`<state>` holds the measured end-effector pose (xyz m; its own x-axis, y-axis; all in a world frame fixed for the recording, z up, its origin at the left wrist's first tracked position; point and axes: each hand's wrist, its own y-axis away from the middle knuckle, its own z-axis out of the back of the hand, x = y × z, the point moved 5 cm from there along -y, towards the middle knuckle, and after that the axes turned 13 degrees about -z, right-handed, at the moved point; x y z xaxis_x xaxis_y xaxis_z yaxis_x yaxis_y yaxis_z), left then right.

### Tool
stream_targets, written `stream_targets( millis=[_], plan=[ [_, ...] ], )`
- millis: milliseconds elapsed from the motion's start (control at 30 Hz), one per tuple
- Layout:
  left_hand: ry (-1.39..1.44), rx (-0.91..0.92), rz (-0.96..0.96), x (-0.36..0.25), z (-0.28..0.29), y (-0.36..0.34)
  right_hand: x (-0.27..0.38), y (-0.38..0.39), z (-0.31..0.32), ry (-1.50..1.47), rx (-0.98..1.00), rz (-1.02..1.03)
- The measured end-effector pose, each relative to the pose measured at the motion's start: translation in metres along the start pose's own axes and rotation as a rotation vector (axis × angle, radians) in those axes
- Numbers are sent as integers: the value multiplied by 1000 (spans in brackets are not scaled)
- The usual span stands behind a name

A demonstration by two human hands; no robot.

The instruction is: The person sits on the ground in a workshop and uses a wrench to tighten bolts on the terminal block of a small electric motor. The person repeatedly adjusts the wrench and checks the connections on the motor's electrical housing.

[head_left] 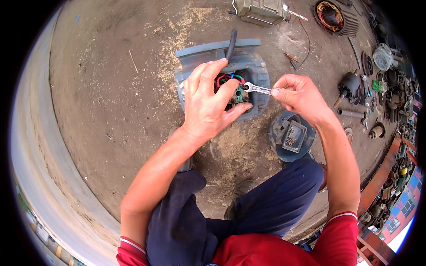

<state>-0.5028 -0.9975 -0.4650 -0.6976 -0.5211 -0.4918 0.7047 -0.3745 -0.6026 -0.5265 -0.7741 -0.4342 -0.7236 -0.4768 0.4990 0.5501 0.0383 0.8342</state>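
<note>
A blue-grey electric motor housing lies on the ground in front of me, its terminal box uncovered. Inside the box show red, green and blue wires and a green terminal block. My left hand spreads over the box with its fingers apart, one finger at the terminals and the thumb along the near side. Pinched in my right hand is an open-end wrench, its head at a terminal by my left fingertip. A black cable rises from the box's far side. My left palm hides part of the box.
Right of my knees, a round grey-blue metal cover bears a small tray of small hardware. Farther right lie a motor stator, a rotor and many metal parts. An olive metal case stands at the far side.
</note>
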Motion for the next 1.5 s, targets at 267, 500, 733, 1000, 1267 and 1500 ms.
stream_targets(
  millis=[267, 500, 733, 1000, 1267, 1500],
  plan=[
    [19, 46, 52, -1, 0, 1, -32, 13, -7, -451, -193, 61],
    [19, -8, 25, 0, -1, 2, 13, -2, 16, -119, -231, 183],
    [-3, 12, 23, 1, 0, 2, -8, 0, 8, -162, -262, 155],
    [3, 31, 42, -1, -2, 0, -44, 21, -30, -570, -349, 119],
    [22, 54, 10, 0, 0, 1, 40, -26, 21, -225, -93, 80],
    [268, -83, -42, 13, 11, 10, 129, -7, -62, 567, -462, 624]
  ],
)
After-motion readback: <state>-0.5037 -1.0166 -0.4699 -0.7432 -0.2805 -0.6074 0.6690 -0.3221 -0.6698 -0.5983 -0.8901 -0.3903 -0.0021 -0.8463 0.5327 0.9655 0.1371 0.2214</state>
